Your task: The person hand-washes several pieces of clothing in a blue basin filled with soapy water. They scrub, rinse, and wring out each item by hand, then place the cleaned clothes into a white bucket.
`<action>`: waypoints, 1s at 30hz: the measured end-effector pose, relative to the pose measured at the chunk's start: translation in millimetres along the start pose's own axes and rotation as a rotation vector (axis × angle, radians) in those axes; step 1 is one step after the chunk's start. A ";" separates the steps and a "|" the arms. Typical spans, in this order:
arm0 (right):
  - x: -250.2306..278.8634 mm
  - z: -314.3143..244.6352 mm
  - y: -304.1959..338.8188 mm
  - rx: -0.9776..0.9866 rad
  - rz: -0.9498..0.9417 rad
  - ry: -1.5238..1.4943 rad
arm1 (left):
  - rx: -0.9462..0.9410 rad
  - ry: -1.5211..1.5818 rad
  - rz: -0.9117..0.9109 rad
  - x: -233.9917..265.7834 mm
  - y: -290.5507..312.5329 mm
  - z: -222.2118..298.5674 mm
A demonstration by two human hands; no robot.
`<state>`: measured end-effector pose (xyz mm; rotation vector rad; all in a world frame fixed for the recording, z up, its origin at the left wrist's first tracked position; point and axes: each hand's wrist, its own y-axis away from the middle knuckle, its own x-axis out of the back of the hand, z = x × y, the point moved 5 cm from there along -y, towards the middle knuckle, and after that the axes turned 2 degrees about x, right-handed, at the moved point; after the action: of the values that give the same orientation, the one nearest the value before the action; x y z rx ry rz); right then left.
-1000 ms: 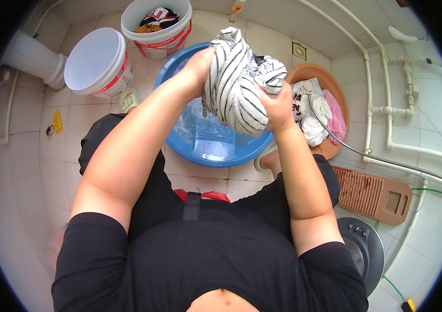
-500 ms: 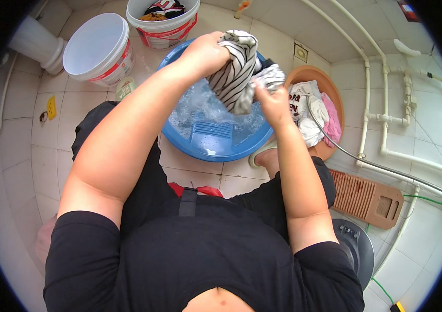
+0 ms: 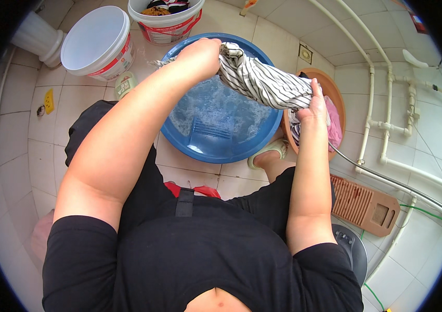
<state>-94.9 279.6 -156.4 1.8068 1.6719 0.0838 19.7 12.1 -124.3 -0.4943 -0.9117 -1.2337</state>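
A white garment with dark stripes (image 3: pixel 265 83) stretches twisted between my two hands, above the blue basin (image 3: pixel 208 151). My left hand (image 3: pixel 204 54) is closed around its left end, and a loose bit of cloth sticks out beyond that fist. At the other end, my right hand (image 3: pixel 314 104) grips the cloth near the orange basin, its thumb and fingers partly hidden by the fabric. Below, the blue basin holds sudsy water (image 3: pixel 221 109) and has a ribbed washboard section (image 3: pixel 211 130) moulded into its near side.
The orange basin (image 3: pixel 338 93) at the right holds pink cloth (image 3: pixel 334 122) and other laundry. Two white buckets stand at the far left, an empty one (image 3: pixel 95 41) and one with clothes (image 3: pixel 166 28). A brown washboard (image 3: pixel 364 204) lies at right beside wall pipes (image 3: pixel 386 104) and a grey hose (image 3: pixel 392 179).
My hands have moved apart, the right one outward to the right. The striped garment, bunched and hanging before, is now drawn out into a twisted length.
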 end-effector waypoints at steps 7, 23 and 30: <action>-8.1 18.6 0.0 0.029 -0.075 0.173 | -0.107 0.142 0.180 20.3 4.9 11.9; 31.6 174.9 -32.0 0.646 -1.087 2.270 | -0.104 0.293 0.054 48.5 22.1 38.7; 74.2 218.6 -131.5 0.077 -0.551 2.005 | -0.046 0.257 0.115 42.0 15.9 32.2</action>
<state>-92.5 249.8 -420.4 0.7954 3.2144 2.0941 26.7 16.6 -69.7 -0.4076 -0.6296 -1.1843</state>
